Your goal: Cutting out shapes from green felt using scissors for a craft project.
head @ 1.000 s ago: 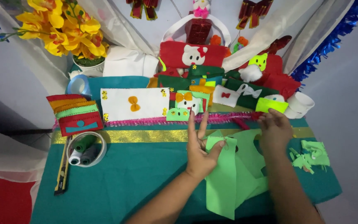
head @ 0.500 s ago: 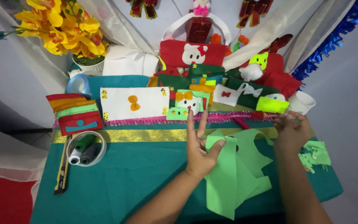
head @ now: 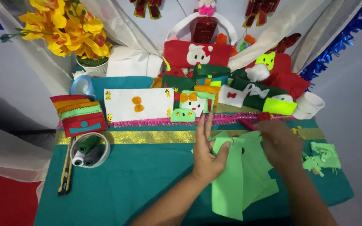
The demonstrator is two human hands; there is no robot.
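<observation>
My left hand [head: 208, 155] lies flat with its fingers spread on the teal tablecloth [head: 139, 180]. Its thumb presses the edge of a light green felt sheet [head: 231, 184]. More cut pieces of green felt [head: 258, 167] overlap to its right. Blurred by motion, my right hand [head: 279, 144] hovers over those pieces with its fingers closed. A slim red tool [head: 248, 124] sticks out of it to the upper left; what kind of tool it is cannot be made out.
A clear ring holding thread spools [head: 89, 150] and a yellow utility knife [head: 66, 175] lie at the left. Green felt scraps [head: 321, 155] sit at the right edge. Finished felt pouches [head: 79, 115], a white felt panel [head: 139, 104], a white cup [head: 308, 104] and yellow flowers [head: 63, 29] fill the back.
My right hand swung out to the right, then came back left and down over the green felt. My left hand stayed pressed on the felt.
</observation>
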